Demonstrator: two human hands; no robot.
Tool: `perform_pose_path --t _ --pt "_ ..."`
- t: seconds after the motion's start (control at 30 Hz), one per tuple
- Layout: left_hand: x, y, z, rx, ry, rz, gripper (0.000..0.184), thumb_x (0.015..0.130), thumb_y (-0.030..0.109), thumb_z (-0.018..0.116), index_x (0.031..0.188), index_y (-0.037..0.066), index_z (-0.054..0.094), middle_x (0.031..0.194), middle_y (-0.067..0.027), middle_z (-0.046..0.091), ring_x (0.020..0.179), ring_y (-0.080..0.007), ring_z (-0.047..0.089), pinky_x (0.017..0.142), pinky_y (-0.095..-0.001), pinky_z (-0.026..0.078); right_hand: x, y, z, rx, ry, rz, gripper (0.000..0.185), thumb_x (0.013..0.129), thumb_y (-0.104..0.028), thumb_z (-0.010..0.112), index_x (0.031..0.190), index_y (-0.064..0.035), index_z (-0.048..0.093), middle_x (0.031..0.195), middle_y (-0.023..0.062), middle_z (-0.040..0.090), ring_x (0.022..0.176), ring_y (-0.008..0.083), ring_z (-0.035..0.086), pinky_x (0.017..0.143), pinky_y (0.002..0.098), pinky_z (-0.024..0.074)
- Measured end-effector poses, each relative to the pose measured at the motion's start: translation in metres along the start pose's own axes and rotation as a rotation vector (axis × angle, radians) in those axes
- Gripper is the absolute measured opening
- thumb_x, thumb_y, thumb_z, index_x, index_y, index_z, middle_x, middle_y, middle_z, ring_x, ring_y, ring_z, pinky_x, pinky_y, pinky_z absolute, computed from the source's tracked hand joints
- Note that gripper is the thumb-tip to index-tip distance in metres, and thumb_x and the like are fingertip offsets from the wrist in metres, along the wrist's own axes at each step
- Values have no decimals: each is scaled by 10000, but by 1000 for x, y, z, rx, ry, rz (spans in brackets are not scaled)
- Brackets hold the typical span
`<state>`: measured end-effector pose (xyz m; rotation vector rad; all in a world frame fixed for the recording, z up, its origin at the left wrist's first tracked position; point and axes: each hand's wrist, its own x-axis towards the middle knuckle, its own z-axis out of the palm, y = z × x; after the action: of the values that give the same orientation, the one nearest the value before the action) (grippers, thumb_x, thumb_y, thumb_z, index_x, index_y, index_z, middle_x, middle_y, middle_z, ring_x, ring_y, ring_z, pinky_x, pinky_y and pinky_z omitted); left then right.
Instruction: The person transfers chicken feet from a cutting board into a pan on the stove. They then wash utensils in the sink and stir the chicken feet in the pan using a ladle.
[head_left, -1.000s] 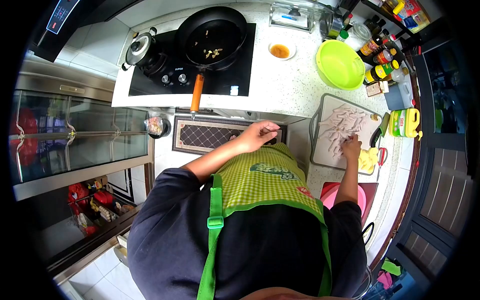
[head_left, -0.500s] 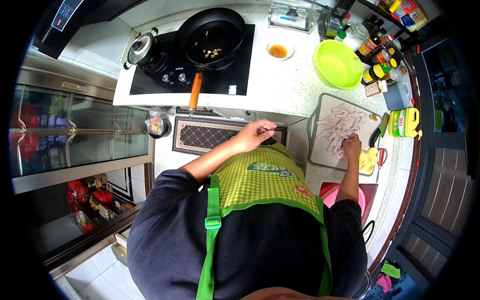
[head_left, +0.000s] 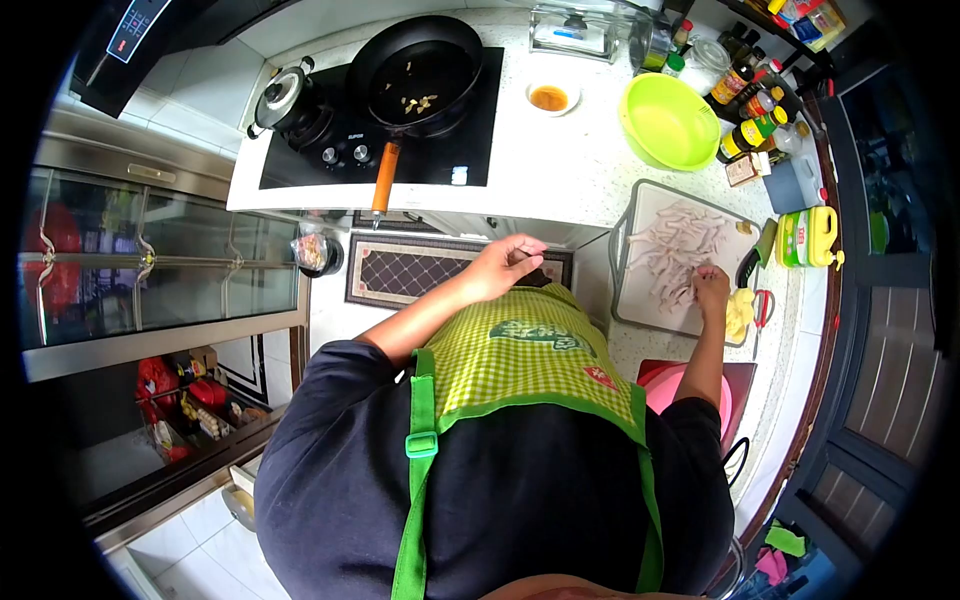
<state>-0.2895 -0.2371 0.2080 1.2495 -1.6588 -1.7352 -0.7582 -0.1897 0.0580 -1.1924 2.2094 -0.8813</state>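
Observation:
My right hand (head_left: 712,290) is at the right side of a pile of pale chicken feet (head_left: 680,240). Its fingers are bent and closed at the edge of the pile, seemingly on a chicken foot, though the fingertips are partly hidden. Under the pile lies a white cutting board (head_left: 640,305) with a grey rim. My left hand (head_left: 508,268) hovers in front of the apron, away from the counter; its fingers stretch out loosely with the thumb apart, holding nothing visible. By my right wrist are yellow pieces (head_left: 739,315), perhaps ginger or potato slices, near the board's corner.
A black wok (head_left: 418,75) with small pieces inside sits on the stove, its handle (head_left: 385,180) over the front edge. Beside it stand a lidded pot (head_left: 284,98), a sauce bowl (head_left: 550,98) and a green basin (head_left: 668,122). A knife (head_left: 750,262) and red-handled scissors (head_left: 764,308) lie right.
My right hand has shifted slightly up and to the right along the pile's edge. The fingers of my left hand have moved a little. The view has shifted slightly.

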Motion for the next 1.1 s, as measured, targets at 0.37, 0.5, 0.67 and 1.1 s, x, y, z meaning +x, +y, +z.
perform_pose_path --t 0.37,0.5,0.67,1.1 --pt "2 4 8 -18 -22 26 260 907 142 578 1127 5 555 1049 -56 608 947 -106 569 836 -252 463 -9 -5 4 -45 0 74 164 684 -92 683 817 -1 651 620 50 593 479 138 543 469 265 468" --pt "2 9 10 -9 -32 17 262 909 145 575 1129 2 555 1059 -59 609 953 -109 569 844 -254 461 -24 -37 3 -173 1 42 194 626 -129 686 786 -22 665 736 135 635 708 254 616 675 334 484" --pt "2 12 11 4 -33 4 264 912 148 571 1131 1 555 1067 -62 610 964 -115 570 857 -261 457 -25 -47 -3 -190 -5 35 200 607 -117 692 783 -26 663 780 129 628 737 277 605 705 353 480" --pt "0 15 11 30 -34 4 279 915 158 566 1144 0 546 1075 -71 609 976 -122 569 864 -273 458 -9 -50 -26 -82 34 -1 207 676 -67 692 859 24 661 636 41 586 500 116 552 471 249 451"
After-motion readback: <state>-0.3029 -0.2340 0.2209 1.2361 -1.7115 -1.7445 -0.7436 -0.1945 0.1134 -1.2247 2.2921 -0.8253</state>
